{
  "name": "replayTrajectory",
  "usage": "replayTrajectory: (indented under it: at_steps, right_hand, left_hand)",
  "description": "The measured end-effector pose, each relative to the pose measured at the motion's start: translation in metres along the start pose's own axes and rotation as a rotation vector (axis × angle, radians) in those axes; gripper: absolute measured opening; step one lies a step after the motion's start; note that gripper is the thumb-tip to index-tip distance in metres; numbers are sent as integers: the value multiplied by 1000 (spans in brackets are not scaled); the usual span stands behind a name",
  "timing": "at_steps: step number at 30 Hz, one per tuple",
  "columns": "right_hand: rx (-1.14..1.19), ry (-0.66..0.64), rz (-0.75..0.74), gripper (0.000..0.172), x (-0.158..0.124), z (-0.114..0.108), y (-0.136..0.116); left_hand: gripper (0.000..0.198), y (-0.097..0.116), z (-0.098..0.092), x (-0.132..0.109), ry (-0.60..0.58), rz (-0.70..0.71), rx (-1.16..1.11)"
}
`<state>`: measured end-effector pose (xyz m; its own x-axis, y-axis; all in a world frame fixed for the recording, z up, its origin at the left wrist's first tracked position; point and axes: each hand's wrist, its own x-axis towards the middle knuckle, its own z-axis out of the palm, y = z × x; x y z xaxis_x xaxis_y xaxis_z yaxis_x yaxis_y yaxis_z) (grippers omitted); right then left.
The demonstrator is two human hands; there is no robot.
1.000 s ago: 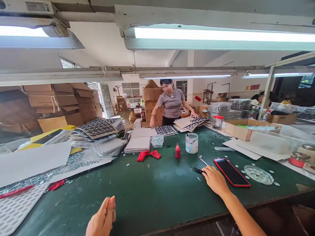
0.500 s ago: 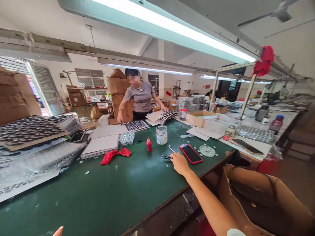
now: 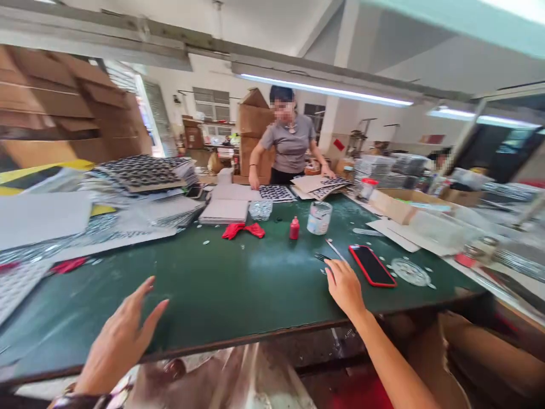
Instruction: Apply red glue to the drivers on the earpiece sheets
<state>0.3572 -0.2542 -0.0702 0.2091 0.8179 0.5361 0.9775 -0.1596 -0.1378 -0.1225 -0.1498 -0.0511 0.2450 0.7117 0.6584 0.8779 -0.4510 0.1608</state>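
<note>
My left hand (image 3: 121, 332) is over the near left part of the green table (image 3: 200, 295), thumb and fingers spread, holding nothing. Farther right, my right hand (image 3: 346, 286) has its fingers closed on a pair of dark tweezers (image 3: 322, 257), whose tips point left just above the table. A thin white stick (image 3: 336, 249) lies beyond these fingers. Close on the right is a phone in a red case (image 3: 372, 266), with a clear round dish (image 3: 411, 272) beside it. A small red bottle (image 3: 293, 228) and a smeared clear jar (image 3: 319, 218) stand farther back.
Across the table a person (image 3: 287, 139) handles cards bearing dark pieces (image 3: 276, 193). Red cloth (image 3: 242, 230) lies before a stack of boards (image 3: 223, 211) and a clear tub (image 3: 260, 210). Sheets and trays (image 3: 140, 173) pile up at left. An open carton (image 3: 395, 207) stands at right.
The view has turned left and down. My left hand, barely in frame before, now shows fully above the table. My right hand still holds the tweezers near the phone.
</note>
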Motion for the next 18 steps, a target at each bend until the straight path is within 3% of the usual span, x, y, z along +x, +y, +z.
replayTrajectory:
  at_steps: [3, 6, 8, 11, 14, 18]
  right_hand:
    - [157, -47, -339, 42, -31, 6, -56]
    - [260, -106, -708, 66, -53, 15, -118]
    - [329, -101, -864, 72, -58, 23, -157]
    - [389, -83, -964, 63, -60, 37, -202]
    - [391, -62, -983, 60, -60, 47, -216]
    - [422, -37, -1004, 66, -59, 54, -203]
  left_hand:
    - [54, 4, -9, -54, -55, -52, 82]
    - [51, 31, -10, -96, -105, -150, 165]
    - [57, 46, -5, -111, -155, -199, 215]
    - [64, 50, 7, -120, -198, -249, 278]
    - [61, 47, 15, -123, -188, -280, 315]
    - [61, 49, 23, -125, -165, -288, 306]
